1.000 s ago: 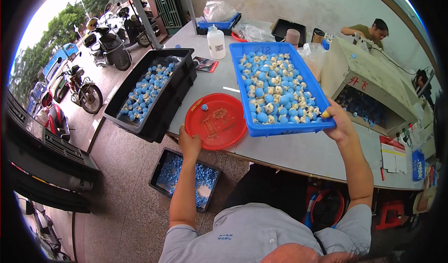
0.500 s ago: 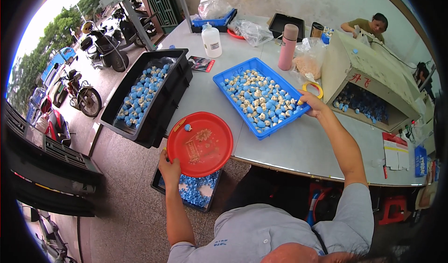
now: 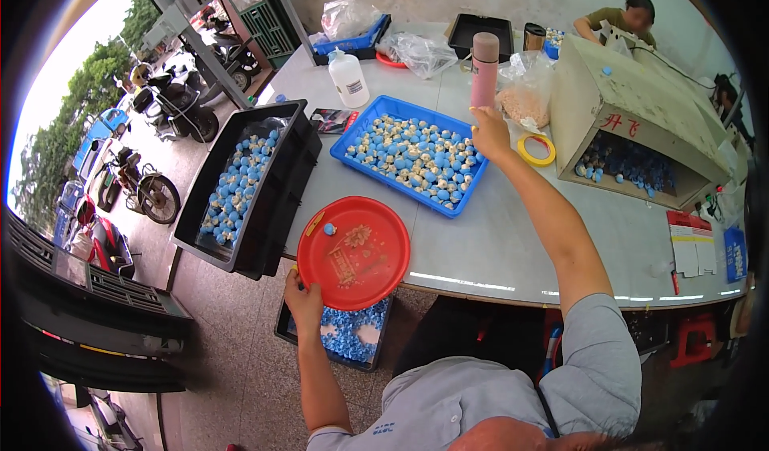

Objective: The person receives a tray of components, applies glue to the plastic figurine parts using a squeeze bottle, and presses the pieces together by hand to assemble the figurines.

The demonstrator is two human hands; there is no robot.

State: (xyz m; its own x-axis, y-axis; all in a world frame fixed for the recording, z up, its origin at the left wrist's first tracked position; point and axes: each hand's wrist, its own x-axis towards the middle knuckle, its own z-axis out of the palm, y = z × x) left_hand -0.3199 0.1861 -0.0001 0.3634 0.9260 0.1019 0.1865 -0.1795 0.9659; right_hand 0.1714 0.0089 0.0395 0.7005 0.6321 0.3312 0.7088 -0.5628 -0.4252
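My left hand (image 3: 305, 305) grips the near left rim of a round red plastic plate (image 3: 360, 271), holding it at the table's front edge. On the plate lie a single small blue-and-white ball (image 3: 329, 229) and a yellow strip near the rim. My right hand (image 3: 490, 134), fingers stretched out with yellow covers on the tips, is at the right end of a blue tray (image 3: 403, 198), just in front of a pink bottle (image 3: 484, 74). Whether it touches the tray cannot be told. Many blue-and-cream balls (image 3: 412, 159) fill the tray.
A deep black crate (image 3: 276, 211) with similar balls stands at left. Below the plate, a dark tray (image 3: 375, 361) holds blue pieces. A beige box (image 3: 633, 106) with balls inside, yellow tape (image 3: 536, 150) and a white bottle (image 3: 348, 78) are on the table. Another person (image 3: 621, 22) sits behind.
The blue tray has slid left and slightly away. My right hand has moved from its near right corner toward the pink bottle. My left hand still holds the plate, which has shifted little.
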